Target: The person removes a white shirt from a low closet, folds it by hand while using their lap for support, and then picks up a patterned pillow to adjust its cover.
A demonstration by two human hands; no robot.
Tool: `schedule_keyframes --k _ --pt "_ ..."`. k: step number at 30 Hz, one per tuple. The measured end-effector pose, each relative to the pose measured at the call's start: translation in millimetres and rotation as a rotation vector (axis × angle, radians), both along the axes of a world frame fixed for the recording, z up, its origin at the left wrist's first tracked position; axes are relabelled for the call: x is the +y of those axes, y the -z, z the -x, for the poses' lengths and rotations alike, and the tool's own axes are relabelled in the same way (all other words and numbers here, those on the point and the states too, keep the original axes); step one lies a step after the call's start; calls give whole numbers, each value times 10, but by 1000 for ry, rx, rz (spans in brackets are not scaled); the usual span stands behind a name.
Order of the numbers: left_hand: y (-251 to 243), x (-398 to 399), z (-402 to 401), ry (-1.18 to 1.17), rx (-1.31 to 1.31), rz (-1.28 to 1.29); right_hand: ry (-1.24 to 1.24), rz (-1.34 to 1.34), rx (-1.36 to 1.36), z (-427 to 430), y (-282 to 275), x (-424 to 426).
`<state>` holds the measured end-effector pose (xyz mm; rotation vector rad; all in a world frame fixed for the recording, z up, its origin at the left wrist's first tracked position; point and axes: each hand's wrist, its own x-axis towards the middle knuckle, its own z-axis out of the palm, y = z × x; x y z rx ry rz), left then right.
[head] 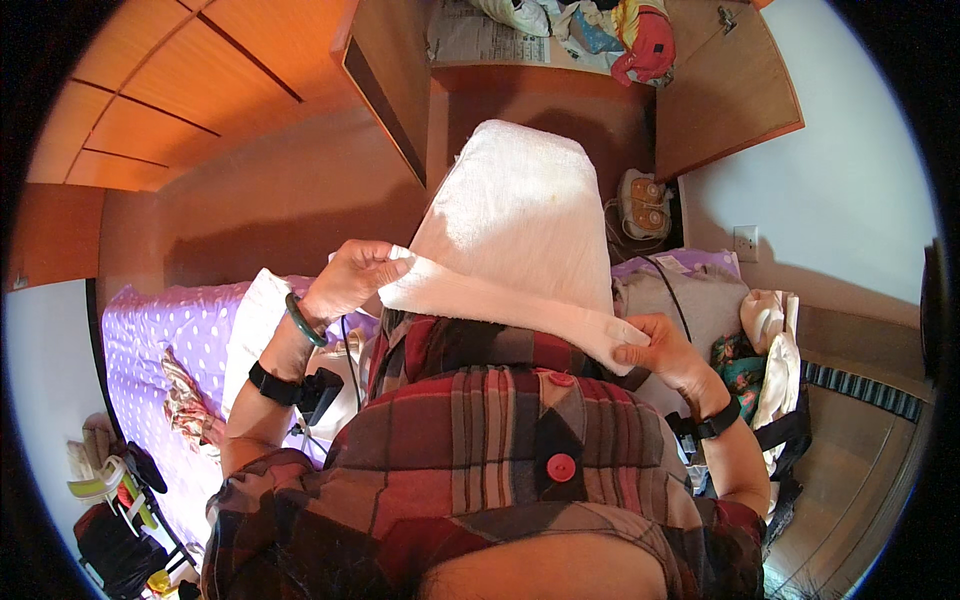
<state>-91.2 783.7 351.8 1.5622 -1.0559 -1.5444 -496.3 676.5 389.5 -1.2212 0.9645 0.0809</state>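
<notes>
A white cloth with a fuzzy, towel-like surface stretches out in front of my body, its near edge turned over into a band. At one end of that band, my left hand pinches the corner between thumb and fingers. My right hand grips the opposite end, slightly lower in the picture, so the band runs fairly taut between them. The far end of the cloth narrows towards the open cabinet. What supports the cloth underneath is hidden.
An open wooden cabinet ahead holds clothes on newspaper, its doors swung out. A device with a cord sits below. Purple dotted bedding lies left, with a crumpled patterned cloth. Garments are heaped right.
</notes>
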Motion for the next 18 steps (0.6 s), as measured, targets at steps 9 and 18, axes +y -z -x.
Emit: schedule_keyframes --k 9,18 --pt "98 78 61 92 -317 -21 -76 91 133 60 183 164" --pt "86 176 230 285 -813 713 -499 1184 56 -59 101 291"
